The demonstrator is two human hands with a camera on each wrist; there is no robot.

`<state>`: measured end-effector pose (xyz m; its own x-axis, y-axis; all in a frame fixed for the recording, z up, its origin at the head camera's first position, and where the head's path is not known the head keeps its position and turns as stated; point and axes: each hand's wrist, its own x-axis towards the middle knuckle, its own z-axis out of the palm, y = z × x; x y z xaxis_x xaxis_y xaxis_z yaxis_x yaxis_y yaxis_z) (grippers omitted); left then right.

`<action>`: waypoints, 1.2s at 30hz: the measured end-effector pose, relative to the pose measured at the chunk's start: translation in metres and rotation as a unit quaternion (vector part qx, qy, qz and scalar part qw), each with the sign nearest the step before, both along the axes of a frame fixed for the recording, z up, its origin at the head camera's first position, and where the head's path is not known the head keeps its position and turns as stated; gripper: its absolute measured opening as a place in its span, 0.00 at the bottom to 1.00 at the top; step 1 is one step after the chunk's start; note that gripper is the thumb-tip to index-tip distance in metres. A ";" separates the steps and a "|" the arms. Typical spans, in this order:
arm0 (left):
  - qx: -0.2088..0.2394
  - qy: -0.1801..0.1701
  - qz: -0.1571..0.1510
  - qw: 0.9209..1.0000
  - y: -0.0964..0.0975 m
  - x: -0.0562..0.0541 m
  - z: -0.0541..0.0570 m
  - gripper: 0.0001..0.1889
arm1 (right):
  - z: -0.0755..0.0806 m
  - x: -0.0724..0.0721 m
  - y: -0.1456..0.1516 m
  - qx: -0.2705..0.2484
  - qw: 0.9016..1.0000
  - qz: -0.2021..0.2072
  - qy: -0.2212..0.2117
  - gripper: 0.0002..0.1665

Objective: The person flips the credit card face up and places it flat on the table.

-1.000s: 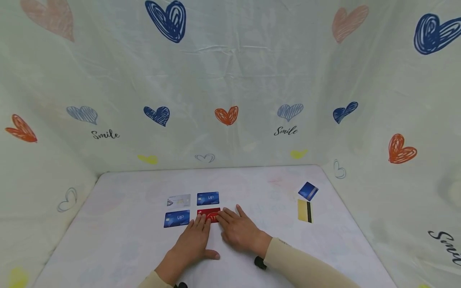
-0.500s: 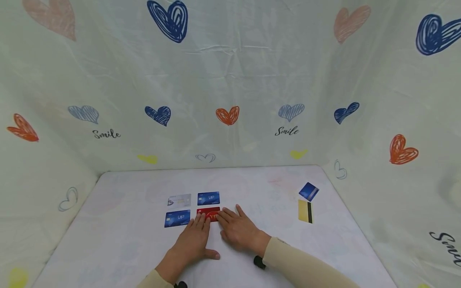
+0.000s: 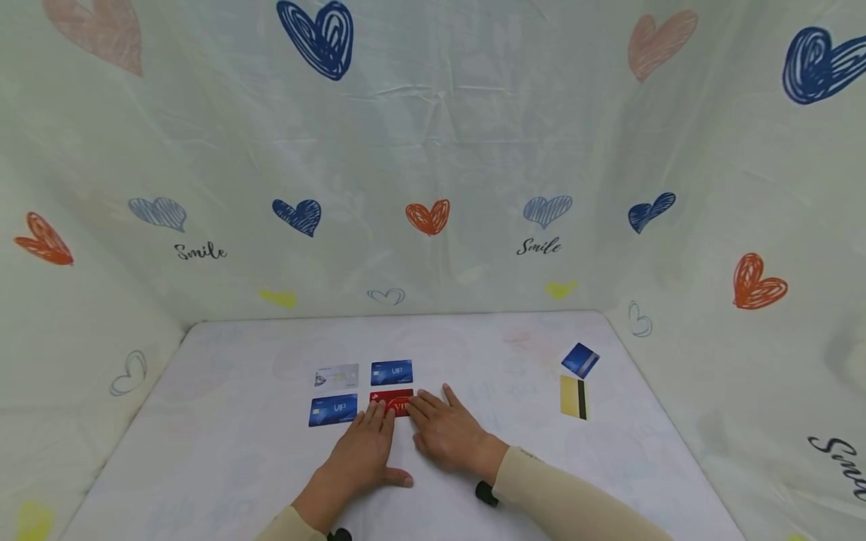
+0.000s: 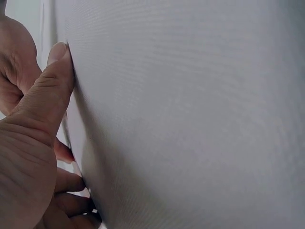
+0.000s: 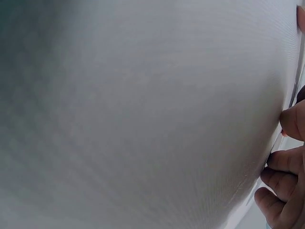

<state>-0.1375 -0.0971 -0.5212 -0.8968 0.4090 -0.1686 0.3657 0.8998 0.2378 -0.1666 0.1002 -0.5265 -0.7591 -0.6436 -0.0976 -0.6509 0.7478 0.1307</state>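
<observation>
A red VIP card (image 3: 391, 398) lies flat on the white table, partly covered by fingers. My left hand (image 3: 361, 451) rests its straight fingertips on the card's lower left part, thumb spread out to the right. At the card's right edge, the fingertips of my right hand (image 3: 449, 436) touch it, with the hand flat and the index finger and thumb side apart. Around it lie a blue VIP card (image 3: 392, 372) behind, another blue VIP card (image 3: 333, 410) to the left, and a silver card (image 3: 336, 376) at the back left. In the left wrist view, the left thumb (image 4: 50, 90) lies along the tabletop.
Toward the right side of the table (image 3: 237, 466) a blue card (image 3: 579, 360) lies askew, with a gold card (image 3: 573, 397) bearing a dark stripe just in front of it. A hanging cloth (image 3: 473, 150) printed with hearts encloses the table at the back and sides.
</observation>
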 end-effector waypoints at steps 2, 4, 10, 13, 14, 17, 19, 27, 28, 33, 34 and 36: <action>0.001 0.000 0.001 1.000 0.000 0.000 0.000 0.63 | 0.000 0.000 0.000 0.000 1.000 0.000 -0.001 0.35; -0.001 -0.001 0.001 1.000 0.000 0.000 0.000 0.63 | -0.001 0.000 0.000 -0.001 1.000 -0.001 -0.003 0.35; -0.005 -0.007 0.003 1.000 0.001 -0.001 -0.001 0.63 | -0.003 0.000 0.000 0.003 1.000 -0.007 -0.003 0.35; -0.008 -0.008 0.002 1.000 0.001 -0.001 0.000 0.62 | -0.002 0.001 0.002 0.010 1.000 -0.008 0.001 0.36; -0.009 -0.008 0.002 1.000 0.001 -0.002 0.001 0.62 | -0.001 0.001 0.002 0.012 1.000 -0.009 0.000 0.36; -0.013 -0.011 0.002 1.000 0.002 -0.001 0.003 0.62 | 0.002 0.002 0.007 0.013 1.000 -0.012 -0.002 0.38; -0.015 -0.015 0.003 1.000 0.002 -0.001 0.004 0.62 | 0.002 0.002 0.013 0.011 1.000 -0.017 -0.005 0.40; -0.019 -0.022 0.008 1.000 0.003 -0.001 0.002 0.62 | 0.005 -0.006 0.072 -0.029 0.997 -0.067 -0.001 0.41; -0.019 -0.023 0.008 1.000 0.003 -0.001 0.002 0.62 | 0.006 -0.006 0.083 -0.035 0.997 -0.075 0.004 0.41; -0.017 -0.027 0.011 0.999 0.003 -0.001 0.000 0.62 | 0.008 -0.003 0.134 -0.064 0.992 -0.110 0.017 0.41; -0.016 -0.028 0.012 0.999 0.003 -0.001 0.000 0.62 | 0.008 -0.002 0.144 -0.067 0.991 -0.117 0.020 0.41; -0.014 -0.030 0.011 0.999 0.003 -0.001 0.000 0.62 | 0.007 0.003 0.163 -0.075 0.988 -0.132 0.027 0.41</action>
